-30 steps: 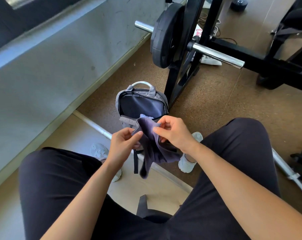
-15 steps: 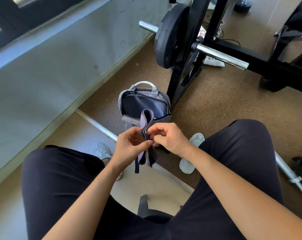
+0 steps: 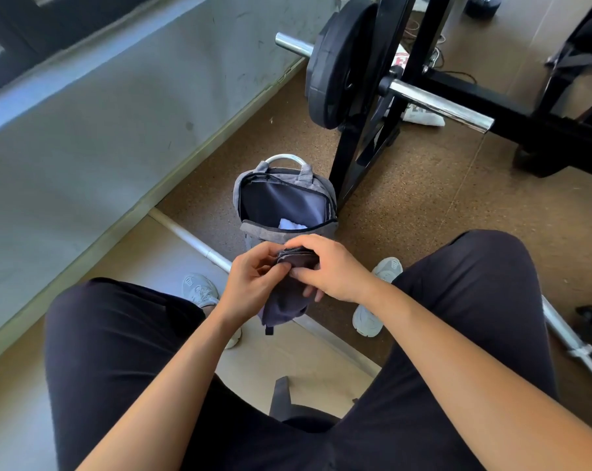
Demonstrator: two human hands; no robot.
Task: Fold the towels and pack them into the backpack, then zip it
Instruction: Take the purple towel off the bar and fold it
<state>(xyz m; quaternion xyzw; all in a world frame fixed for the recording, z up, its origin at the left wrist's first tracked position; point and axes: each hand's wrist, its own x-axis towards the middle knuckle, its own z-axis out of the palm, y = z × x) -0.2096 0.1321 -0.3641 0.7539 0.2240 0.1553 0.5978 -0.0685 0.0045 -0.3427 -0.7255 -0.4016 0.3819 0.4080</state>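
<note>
A grey backpack (image 3: 253,234) stands upright on the floor between my feet, its main compartment unzipped and gaping. Something white (image 3: 291,225) shows low inside it. A dark purple-grey towel (image 3: 286,305) is held just in front of the backpack, folded into several layers at its top edge, the rest hanging down. My left hand (image 3: 250,283) pinches the folded edge from the left. My right hand (image 3: 332,266) grips it from the right, fingers over the top and thumb underneath. Both hands hide the backpack's lower front.
A black weight rack (image 3: 366,141) with a plate (image 3: 338,62) and chrome bar (image 3: 437,105) stands right behind the backpack. A long white bar (image 3: 189,237) lies on the floor across my feet. A grey wall (image 3: 100,113) runs along the left. My thighs frame the lower view.
The towel has gone from a loose hanging cloth to a narrow strip and now to a compact layered fold. Both hands closed together over it, and the white item inside the backpack came into view.
</note>
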